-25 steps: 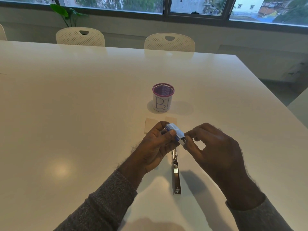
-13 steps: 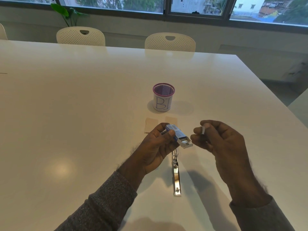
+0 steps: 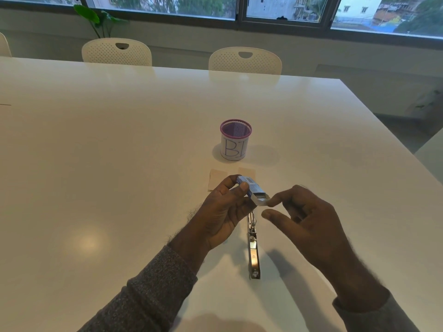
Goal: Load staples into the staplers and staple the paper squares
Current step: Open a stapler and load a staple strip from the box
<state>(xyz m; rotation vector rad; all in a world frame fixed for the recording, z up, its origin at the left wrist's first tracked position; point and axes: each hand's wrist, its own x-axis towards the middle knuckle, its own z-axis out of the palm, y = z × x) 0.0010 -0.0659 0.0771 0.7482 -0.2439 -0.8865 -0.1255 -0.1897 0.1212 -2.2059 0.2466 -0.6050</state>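
- Head view: the left hand [image 3: 223, 212] holds one small blue staple box [image 3: 249, 188] above the table [image 3: 119, 164], thumb on top and fingers curled under it. The inner tray is pulled out at the box's right end; its content is too small to make out.
- The right hand [image 3: 309, 226] is beside that end, with the index fingertip touching the tray and the thumb apart below it. The other fingers are curled, and I cannot tell if they hold something.
- One metal stapler [image 3: 253, 250] lies opened out on the table, near the near edge, between the two forearms. Its far end is hidden behind the left hand.
- Two pale paper squares [image 3: 217, 178] lie just beyond the hands; the left hand and the box cover parts of both.
- One mesh cup [image 3: 235, 141] with a purple rim stands behind the squares, toward the middle of the table. The writing on it is only partly readable.
- Two white chairs [image 3: 116, 52] stand at the far edge; a third one is cut off at the left border.
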